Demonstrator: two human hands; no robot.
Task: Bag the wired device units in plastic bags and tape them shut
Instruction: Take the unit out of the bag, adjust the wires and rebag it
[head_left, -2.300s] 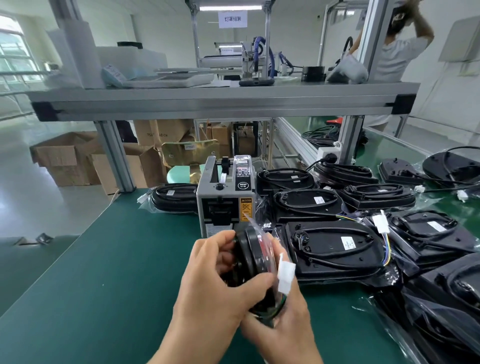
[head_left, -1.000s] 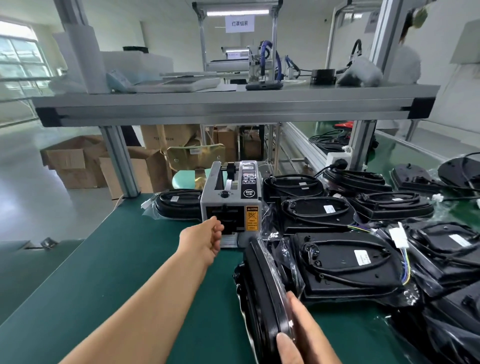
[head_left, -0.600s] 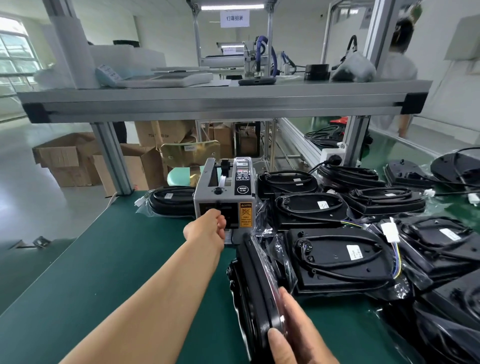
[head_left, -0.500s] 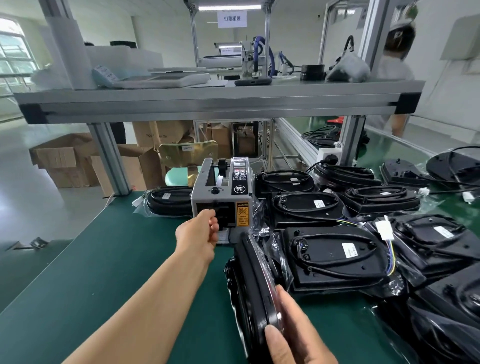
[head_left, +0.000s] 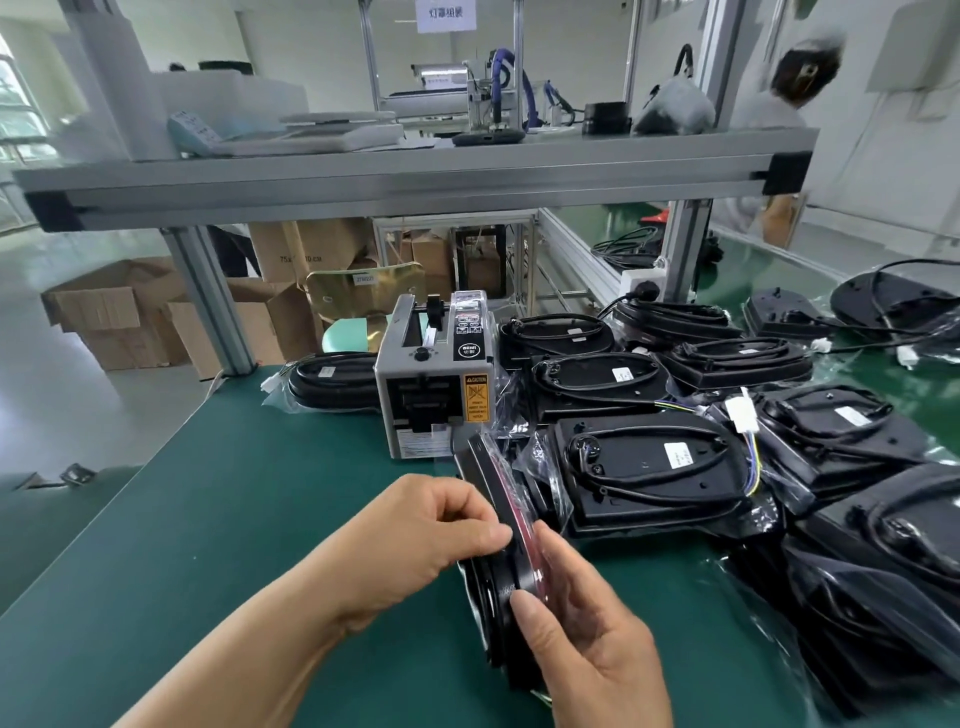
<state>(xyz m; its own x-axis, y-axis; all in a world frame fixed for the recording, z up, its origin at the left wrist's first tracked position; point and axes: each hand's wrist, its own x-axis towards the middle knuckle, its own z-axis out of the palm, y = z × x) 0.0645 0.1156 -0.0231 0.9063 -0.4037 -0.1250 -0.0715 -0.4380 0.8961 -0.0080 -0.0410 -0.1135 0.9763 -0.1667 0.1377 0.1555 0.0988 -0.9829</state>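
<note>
A black wired device unit in a clear plastic bag stands on its edge on the green table, just in front of the grey tape dispenser. My right hand grips its near end, thumb on the left face and fingers along the right face. My left hand is at the unit's top edge, thumb and forefinger pinched together against the bag. No piece of tape shows between those fingers.
Several bagged black units crowd the table to the right, and one lies left of the dispenser. An aluminium shelf beam crosses overhead. Cardboard boxes stand beyond the table's left edge. A person stands far right.
My left hand has drawn back from the tape dispenser's slot to the top edge of the bagged unit. My right hand has kept the unit on its edge.
</note>
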